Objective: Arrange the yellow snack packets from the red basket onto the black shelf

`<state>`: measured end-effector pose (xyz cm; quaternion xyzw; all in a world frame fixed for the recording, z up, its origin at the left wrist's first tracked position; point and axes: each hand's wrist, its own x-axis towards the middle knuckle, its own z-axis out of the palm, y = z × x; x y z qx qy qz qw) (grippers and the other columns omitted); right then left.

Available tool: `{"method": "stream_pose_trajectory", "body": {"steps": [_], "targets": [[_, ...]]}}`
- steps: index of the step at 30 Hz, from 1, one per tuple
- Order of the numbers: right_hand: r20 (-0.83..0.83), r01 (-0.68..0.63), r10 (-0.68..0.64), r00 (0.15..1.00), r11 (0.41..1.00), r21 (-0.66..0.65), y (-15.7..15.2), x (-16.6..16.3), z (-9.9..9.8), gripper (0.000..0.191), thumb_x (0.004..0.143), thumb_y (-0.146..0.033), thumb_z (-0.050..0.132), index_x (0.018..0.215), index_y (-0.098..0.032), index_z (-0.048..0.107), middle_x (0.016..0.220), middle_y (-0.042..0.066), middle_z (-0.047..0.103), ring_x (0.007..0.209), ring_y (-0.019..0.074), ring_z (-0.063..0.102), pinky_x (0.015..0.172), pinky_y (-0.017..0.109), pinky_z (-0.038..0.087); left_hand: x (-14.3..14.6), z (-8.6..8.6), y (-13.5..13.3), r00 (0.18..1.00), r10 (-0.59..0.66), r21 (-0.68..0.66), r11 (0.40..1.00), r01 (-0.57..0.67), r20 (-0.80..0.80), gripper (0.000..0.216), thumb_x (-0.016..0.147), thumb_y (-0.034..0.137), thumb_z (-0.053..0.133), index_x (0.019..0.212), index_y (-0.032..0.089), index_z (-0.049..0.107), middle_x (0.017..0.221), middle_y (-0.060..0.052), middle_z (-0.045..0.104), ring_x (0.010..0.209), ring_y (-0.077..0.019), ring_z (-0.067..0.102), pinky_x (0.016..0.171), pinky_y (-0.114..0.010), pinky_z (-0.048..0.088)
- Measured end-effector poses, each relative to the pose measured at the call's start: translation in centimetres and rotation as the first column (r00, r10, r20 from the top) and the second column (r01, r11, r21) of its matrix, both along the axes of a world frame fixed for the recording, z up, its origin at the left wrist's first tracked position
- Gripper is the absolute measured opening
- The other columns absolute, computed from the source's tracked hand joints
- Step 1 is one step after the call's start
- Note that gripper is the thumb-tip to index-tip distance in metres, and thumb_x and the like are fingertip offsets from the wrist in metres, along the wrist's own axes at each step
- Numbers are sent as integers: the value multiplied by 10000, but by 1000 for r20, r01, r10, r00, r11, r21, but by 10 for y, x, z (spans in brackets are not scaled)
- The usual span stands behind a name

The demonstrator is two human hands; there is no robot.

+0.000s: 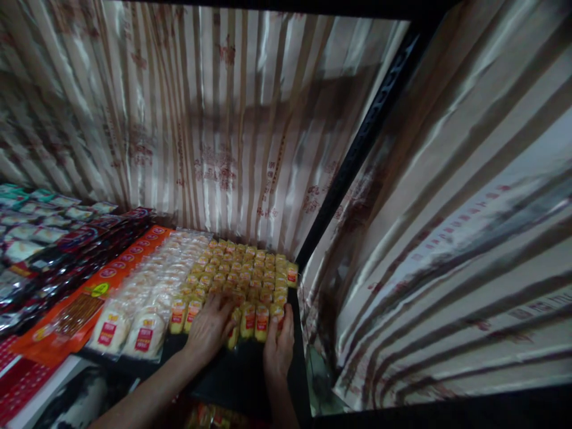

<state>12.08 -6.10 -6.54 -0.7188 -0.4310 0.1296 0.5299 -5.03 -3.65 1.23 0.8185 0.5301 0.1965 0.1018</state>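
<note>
Several small yellow snack packs [243,271] with red labels stand in tight rows on a dark shelf [236,375]. My left hand [210,326] lies on the front row, fingers spread over the packs. My right hand [279,345] rests at the row's right end, its fingers curled against the front packs [254,320] there. Both hands press on the front row; I cannot tell whether either one grips a pack.
Pale round packets [145,304] lie left of the yellow packs, then orange packets [89,298] and dark packets [53,238] further left. Striped shiny curtain [214,119] hangs behind and on the right. A black shelf post [357,149] runs diagonally at the right.
</note>
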Motion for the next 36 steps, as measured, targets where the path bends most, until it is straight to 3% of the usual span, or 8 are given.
{"method": "stream_pose_trajectory", "body": {"steps": [9,16,20,24,26,28,30,36], "targets": [[3,-4,4,1000,1000,-22,3,-1,0,651,843,-501,254,1325,-72,341,1359,190,386,1253,279,352,1019,452,265,-7,-22,-3,981,-156,156,978,138,112,217,846,223,469,1043,212,559,1083,-69,547,1006,-197,523,866,-326,468],[34,2,-2,999,1000,5,4,-2,-4,610,857,-472,268,1316,-79,354,1345,194,403,1249,269,363,1011,443,278,-9,-20,-8,971,-188,158,974,165,144,115,848,227,456,911,200,548,1164,-76,535,1025,-190,546,863,-305,476],[37,11,-11,999,1000,16,4,-2,-6,616,857,-480,268,1316,-77,354,1345,195,403,1253,273,357,1008,445,284,-15,-11,-15,958,-181,74,983,169,220,66,838,219,469,860,200,528,921,-38,618,861,-160,597,757,-266,499],[57,6,-8,998,1000,22,5,-3,-7,604,863,-468,265,1326,-86,339,1351,189,400,1251,281,362,999,456,294,-15,23,-10,936,-111,13,993,113,334,146,806,303,530,921,213,530,852,-4,619,671,-130,587,648,-252,494],[82,9,-10,997,1000,22,6,-4,-8,594,871,-456,255,1331,-89,333,1355,188,398,1253,283,360,990,460,302,-7,46,2,910,-105,31,994,101,401,252,788,303,548,1024,218,521,950,-18,622,691,-129,593,668,-259,495],[101,15,-18,995,999,28,6,-5,-8,596,874,-457,250,1333,-84,330,1358,192,393,1255,285,359,982,462,309,9,64,19,891,-141,52,990,132,431,317,774,262,558,1085,217,518,1088,-47,594,874,-162,593,762,-281,486],[99,21,-24,995,999,30,7,-5,-7,607,874,-467,248,1330,-76,335,1356,198,394,1255,287,360,977,462,316,31,75,38,881,-160,51,987,153,446,302,777,215,544,1079,208,535,1074,-49,592,927,-169,578,804,-297,477],[46,25,-26,999,1000,9,6,-5,-6,608,869,-477,265,1321,-79,353,1349,186,411,1251,281,369,995,456,310,112,72,78,866,-222,41,973,228,448,299,757,137,554,1053,179,561,1022,-40,598,937,-155,572,863,-291,455]]}}
